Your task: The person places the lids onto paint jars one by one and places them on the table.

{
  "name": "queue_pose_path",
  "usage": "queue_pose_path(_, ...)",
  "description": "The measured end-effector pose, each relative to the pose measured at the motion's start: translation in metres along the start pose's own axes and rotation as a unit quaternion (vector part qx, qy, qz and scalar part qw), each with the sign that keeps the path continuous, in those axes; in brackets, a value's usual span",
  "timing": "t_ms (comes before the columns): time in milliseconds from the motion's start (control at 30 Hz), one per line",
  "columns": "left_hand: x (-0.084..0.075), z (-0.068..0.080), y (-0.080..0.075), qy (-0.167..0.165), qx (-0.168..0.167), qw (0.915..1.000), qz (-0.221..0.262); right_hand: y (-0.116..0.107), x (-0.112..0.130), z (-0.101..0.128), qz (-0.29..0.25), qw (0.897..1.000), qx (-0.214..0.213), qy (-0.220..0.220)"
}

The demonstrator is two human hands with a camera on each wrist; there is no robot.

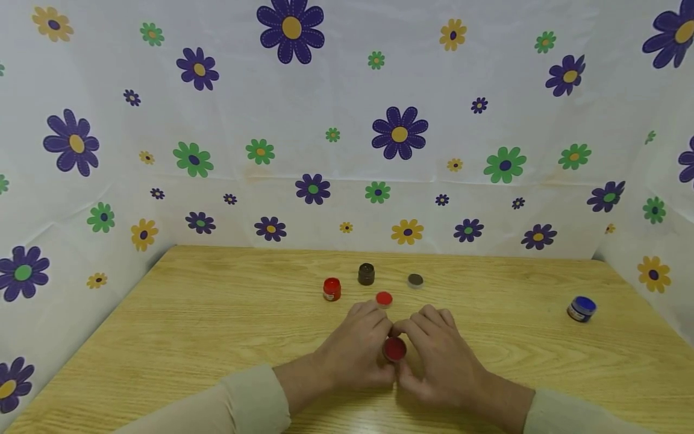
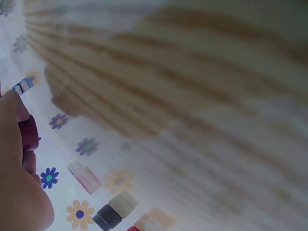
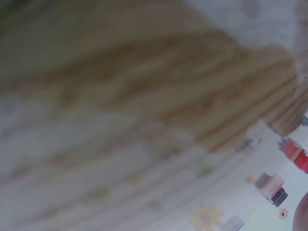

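Observation:
Near the front of the table, both hands hold a small jar with a dark red top [image 1: 394,349] between them. My left hand [image 1: 358,349] grips it from the left side, and my right hand [image 1: 441,355] has thumb and fingers around it from the right. The frames do not tell whether its lid is on. In the left wrist view the dark red jar [image 2: 30,132] shows beside the left hand [image 2: 19,187]. Only a sliver of the right hand [image 3: 302,216] appears in the right wrist view. Just beyond the left fingers lies a red lid [image 1: 384,299].
An uncapped red paint jar [image 1: 332,290] and an uncapped dark paint jar [image 1: 365,275] stand behind the hands. To their right lies a dark lid [image 1: 415,281]. A blue paint jar [image 1: 582,309] stands far right on the wooden table [image 1: 217,313]. Flower-patterned sheeting [image 1: 336,102] encloses the table.

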State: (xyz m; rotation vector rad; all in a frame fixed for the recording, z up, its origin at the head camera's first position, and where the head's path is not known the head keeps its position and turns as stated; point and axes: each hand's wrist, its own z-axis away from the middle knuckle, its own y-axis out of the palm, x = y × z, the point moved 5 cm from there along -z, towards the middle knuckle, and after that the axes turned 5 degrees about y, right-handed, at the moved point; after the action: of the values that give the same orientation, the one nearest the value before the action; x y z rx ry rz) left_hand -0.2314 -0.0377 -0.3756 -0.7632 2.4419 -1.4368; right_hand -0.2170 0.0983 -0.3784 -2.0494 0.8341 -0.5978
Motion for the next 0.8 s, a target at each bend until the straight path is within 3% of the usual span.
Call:
queue_pose_path(433,-0.0022,-0.0006,-0.0008,0.009,-0.005,0.9999,-0.005,0.0007,0.0006,0.0002,0.0,1.0,-0.019,-0.011)
queue_pose_path(800,-0.0017,-0.0015,-0.0003,-0.005,0.016,0.9999,0.001,0.0017,-0.0009,0.0005,0.006,1.0,-0.014,0.006)
